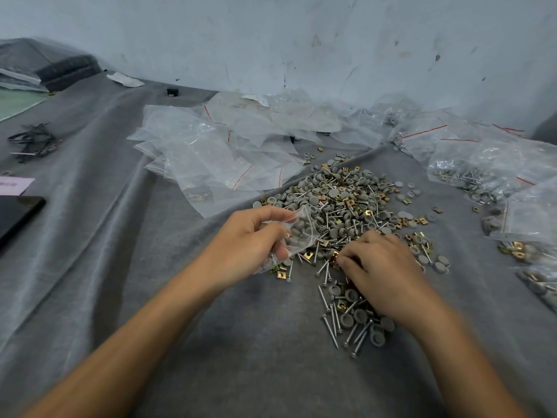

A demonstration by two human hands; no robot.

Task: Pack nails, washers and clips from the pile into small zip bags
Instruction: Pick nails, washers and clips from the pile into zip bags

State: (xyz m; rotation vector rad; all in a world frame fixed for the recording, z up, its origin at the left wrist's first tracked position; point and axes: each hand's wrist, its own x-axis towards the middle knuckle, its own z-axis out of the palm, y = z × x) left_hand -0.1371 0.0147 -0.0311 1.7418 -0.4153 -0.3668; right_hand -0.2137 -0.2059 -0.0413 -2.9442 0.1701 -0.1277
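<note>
A pile (343, 203) of grey round washers, silver nails and brass clips lies on the grey cloth in the middle. My left hand (250, 236) grips a small clear zip bag (297, 233) at the pile's near left edge; grey washers show through it. My right hand (376, 267) lies on the pile's near side, fingers curled, thumb and fingertips pinching a copper-coloured clip (335, 257). More nails and washers (352, 321) lie just below that hand.
Empty zip bags (211, 158) with red strips are heaped behind the pile to the left. Filled bags (494, 173) lie along the right edge. A dark phone (15, 215) and black ties (33, 141) sit at far left. A pale wall stands behind.
</note>
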